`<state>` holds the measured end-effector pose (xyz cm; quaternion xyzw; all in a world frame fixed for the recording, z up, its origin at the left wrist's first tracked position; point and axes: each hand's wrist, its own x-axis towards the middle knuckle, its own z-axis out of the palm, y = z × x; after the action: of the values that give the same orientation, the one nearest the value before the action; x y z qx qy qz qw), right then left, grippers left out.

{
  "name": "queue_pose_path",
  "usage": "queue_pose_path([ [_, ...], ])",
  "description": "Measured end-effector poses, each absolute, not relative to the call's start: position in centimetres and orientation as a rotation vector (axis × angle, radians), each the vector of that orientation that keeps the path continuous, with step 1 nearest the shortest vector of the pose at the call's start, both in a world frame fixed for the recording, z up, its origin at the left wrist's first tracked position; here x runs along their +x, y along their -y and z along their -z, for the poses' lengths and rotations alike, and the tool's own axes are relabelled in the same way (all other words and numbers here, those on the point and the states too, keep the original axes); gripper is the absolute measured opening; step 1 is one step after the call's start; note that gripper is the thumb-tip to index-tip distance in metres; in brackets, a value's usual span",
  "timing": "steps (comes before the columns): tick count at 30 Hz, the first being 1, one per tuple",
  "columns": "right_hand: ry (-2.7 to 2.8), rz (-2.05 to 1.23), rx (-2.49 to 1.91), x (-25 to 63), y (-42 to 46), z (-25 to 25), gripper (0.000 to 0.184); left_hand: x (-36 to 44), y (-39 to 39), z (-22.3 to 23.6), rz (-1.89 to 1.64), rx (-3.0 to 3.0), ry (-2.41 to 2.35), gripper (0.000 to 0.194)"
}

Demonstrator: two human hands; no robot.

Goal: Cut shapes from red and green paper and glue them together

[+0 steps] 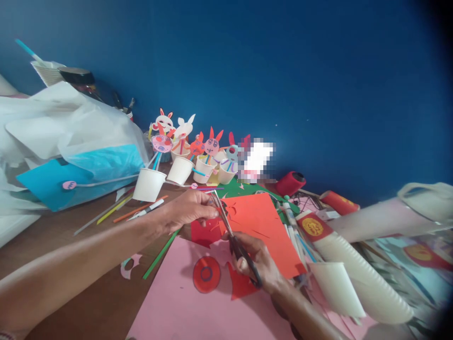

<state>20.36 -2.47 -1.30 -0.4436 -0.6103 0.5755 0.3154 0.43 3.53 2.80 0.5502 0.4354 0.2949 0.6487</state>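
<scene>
Right hand [260,259] gripping black-handled scissors [231,235] above pink sheet [173,293] and orange sheet [264,222], left hand [191,208] curled near blade tips, whether pinching anything unclear, ring-marked red disc [206,275] on pink sheet, white cups [149,184] behind, brown tabletop [88,283].

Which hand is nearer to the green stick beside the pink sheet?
Left. The left hand is just beyond the far end of the green stick; the right hand, holding the scissors, is farther away, to its right.
</scene>
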Motion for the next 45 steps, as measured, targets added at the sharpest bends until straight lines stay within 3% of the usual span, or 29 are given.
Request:
queue_pose_path([
  [10,1.46,-1.58,-1.14,20.5,2.5,1.4,0.048,0.9,-3.3,-2.3,-0.659,1.172,-0.909,0.015],
  [21,1.466,-1.581,-1.158,20.5,2.6,1.6,0.049,1.1,-3.0,-2.5,-0.712,1.139,-0.949,0.005],
  [36,1.571,-1.531,-1.114,20.6,2.5,2.1,0.058,0.7,-3.4,-2.4,-0.682,1.252,-0.957,0.005],
  [45,1.626,-1.515,-1.155,20.6,2.4,1.6,0.054,0.3,-3.7,-2.7,-0.586,1.29,-0.965,0.005],
])
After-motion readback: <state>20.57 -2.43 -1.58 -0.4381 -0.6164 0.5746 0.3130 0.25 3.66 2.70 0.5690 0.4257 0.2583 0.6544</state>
